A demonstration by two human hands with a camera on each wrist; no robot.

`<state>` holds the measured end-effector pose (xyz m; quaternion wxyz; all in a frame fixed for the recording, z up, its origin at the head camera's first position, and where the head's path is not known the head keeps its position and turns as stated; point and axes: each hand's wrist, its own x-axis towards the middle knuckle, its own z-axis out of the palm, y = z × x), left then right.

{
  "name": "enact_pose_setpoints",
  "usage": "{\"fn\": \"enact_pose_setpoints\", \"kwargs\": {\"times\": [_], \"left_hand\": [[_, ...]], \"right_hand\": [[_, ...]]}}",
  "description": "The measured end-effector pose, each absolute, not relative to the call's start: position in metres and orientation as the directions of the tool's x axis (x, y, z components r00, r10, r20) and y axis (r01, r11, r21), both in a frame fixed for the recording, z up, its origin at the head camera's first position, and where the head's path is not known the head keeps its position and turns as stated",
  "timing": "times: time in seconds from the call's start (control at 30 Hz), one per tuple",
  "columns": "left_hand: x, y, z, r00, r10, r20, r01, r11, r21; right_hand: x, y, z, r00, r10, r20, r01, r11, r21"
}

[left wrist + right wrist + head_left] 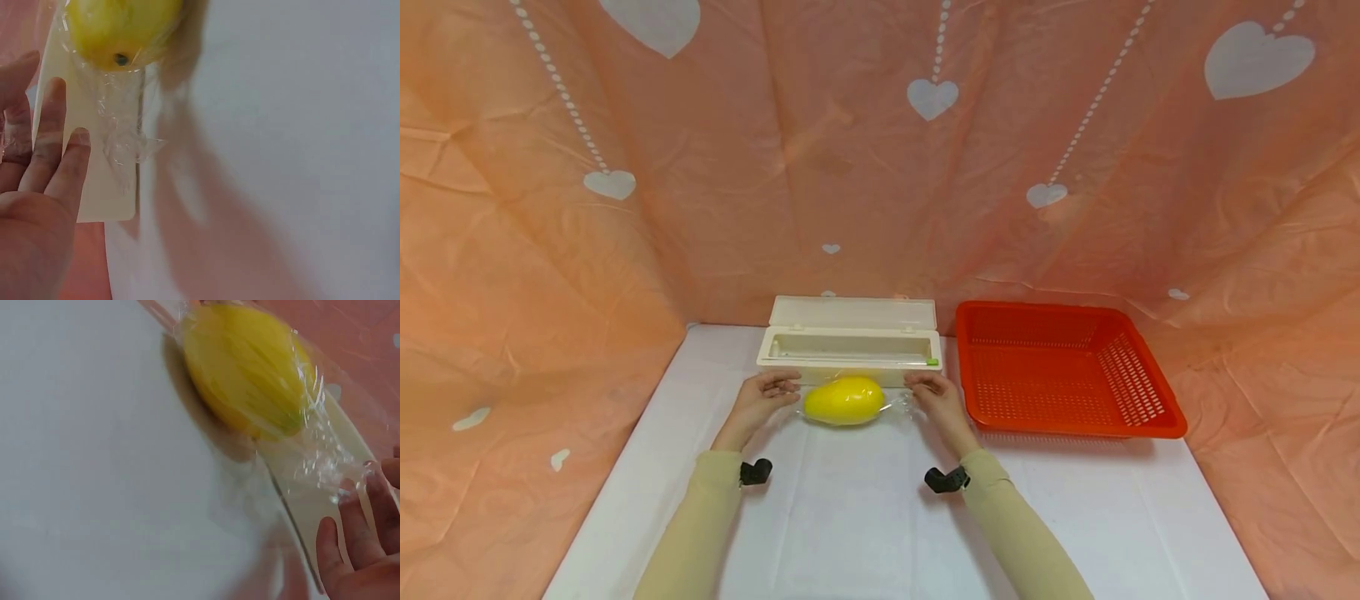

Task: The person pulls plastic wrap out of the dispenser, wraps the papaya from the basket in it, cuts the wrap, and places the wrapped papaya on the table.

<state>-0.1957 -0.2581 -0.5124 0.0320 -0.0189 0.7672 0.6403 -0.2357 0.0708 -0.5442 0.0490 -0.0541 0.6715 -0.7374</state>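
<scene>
A yellow mango-shaped fruit in clear cling film sits between the two hands, in front of a white cling film dispenser. On its left, the left hand pinches the film's edge. Its other fingers are stretched out beside a loose crumpled end of film. The right hand holds the film at the other side, fingertips against its creased part. Both thumbs are mostly out of sight in the wrist views. A dark stem spot shows on one end of the fruit.
The dispenser's lid stands raised at the back, and a green slider sits at its right front. An orange-red plastic basket is to the right on the white table. Peach cloth with hearts hangs around the table.
</scene>
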Motion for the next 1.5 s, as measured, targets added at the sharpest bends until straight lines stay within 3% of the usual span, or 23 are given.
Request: {"fn": "enact_pose_setpoints", "kwargs": {"times": [0.3, 0.43, 0.57, 0.7, 0.93, 1.03, 1.23, 1.5], "left_hand": [[-0.187, -0.259, -0.516, -0.996, 0.063, -0.063, -0.045, 0.256, 0.966], [-0.184, -0.259, -0.513, -0.996, 0.079, -0.049, -0.026, 0.268, 0.963], [-0.184, -0.258, -0.509, -0.995, 0.091, -0.049, -0.026, 0.244, 0.97], [-0.188, -0.253, -0.507, -0.996, 0.063, -0.063, -0.045, 0.255, 0.966], [-0.198, -0.238, -0.51, -0.993, 0.12, -0.016, 0.023, 0.317, 0.948], [-0.197, -0.232, -0.509, -0.987, 0.158, -0.015, 0.035, 0.309, 0.95], [-0.194, -0.226, -0.507, -0.987, 0.159, -0.034, 0.016, 0.304, 0.953], [-0.192, -0.229, -0.513, -0.981, 0.195, 0.009, 0.065, 0.284, 0.957]], "right_hand": [[-0.237, 0.081, -0.552, -0.981, -0.192, -0.007, 0.032, -0.128, -0.991], [-0.237, 0.086, -0.555, -0.951, -0.308, -0.021, 0.076, -0.167, -0.983], [-0.235, 0.089, -0.553, -0.883, -0.469, 0.004, 0.145, -0.282, -0.948], [-0.236, 0.087, -0.548, -0.85, -0.526, 0.015, 0.204, -0.355, -0.912], [-0.244, 0.075, -0.531, -0.838, -0.537, -0.095, 0.112, 0.001, -0.994], [-0.245, 0.07, -0.524, -0.827, -0.552, -0.101, 0.065, 0.085, -0.994], [-0.244, 0.059, -0.522, -0.816, -0.575, -0.064, -0.05, 0.18, -0.982], [-0.241, 0.051, -0.538, -0.81, -0.586, 0.023, -0.145, 0.162, -0.976]]}}
